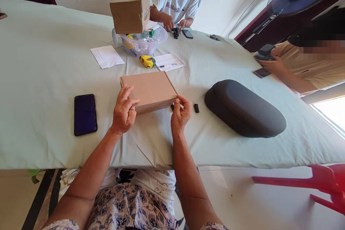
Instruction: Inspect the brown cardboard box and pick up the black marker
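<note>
A flat brown cardboard box (149,88) lies closed on the pale cloth-covered table (48,43) in front of me. My left hand (124,111) rests on its near left corner, fingers curled over the top and front edge. My right hand (180,113) pinches the box's near right corner between thumb and fingers. A small black piece (196,108) lies on the cloth just right of my right hand.
A dark phone (85,114) lies left of the box, a large grey oval case (244,108) to the right. Behind are a yellow tape measure (147,61), papers (107,56), a clear bowl (144,43) and a taller cardboard box (130,12). Two other people sit at the far and right sides; red stool (326,183).
</note>
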`<state>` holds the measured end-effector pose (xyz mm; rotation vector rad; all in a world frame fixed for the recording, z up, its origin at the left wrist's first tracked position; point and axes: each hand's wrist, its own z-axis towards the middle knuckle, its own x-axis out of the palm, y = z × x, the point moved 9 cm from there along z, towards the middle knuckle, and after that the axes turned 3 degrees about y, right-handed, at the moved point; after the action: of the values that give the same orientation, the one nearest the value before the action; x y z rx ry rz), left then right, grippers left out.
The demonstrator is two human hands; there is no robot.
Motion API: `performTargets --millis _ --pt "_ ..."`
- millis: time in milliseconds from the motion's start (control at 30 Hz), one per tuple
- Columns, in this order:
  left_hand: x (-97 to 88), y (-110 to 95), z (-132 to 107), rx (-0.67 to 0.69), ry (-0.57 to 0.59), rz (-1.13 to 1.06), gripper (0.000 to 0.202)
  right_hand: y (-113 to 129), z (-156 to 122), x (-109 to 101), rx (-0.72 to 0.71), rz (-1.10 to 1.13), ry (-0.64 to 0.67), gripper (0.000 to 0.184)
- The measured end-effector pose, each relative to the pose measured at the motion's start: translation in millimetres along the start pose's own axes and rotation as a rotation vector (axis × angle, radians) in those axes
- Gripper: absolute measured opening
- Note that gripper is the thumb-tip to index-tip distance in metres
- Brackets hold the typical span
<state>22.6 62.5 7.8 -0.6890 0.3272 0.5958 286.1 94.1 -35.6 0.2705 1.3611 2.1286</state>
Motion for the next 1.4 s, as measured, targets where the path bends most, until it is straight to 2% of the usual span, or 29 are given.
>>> performTargets --millis 200,400,533,1133,1400 --pt "1.5 6 -1 -0.082 -0.005 -0.033 0.030 -7 0 1 0.032 0.088 -0.014 0.032" --pt "-5.5 37 -9 -0.319 -0.151 -0.034 0.036 -5 -5 8 0.079 0.134 0.053 0.034" --pt "-4.6 50 -13 -0.407 -0.157 -0.048 0.040 -2 -5 11 0.079 0.122 0.094 0.033" --pt "-2.3 52 -12 -0.455 -0.138 -0.089 0.047 -3 -6 14 0.092 0.171 0.127 0.031" --pt "-4.1 54 -14 -0.454 -0.158 -0.057 0.048 -6 -6 17 0.067 0.117 0.120 0.036"
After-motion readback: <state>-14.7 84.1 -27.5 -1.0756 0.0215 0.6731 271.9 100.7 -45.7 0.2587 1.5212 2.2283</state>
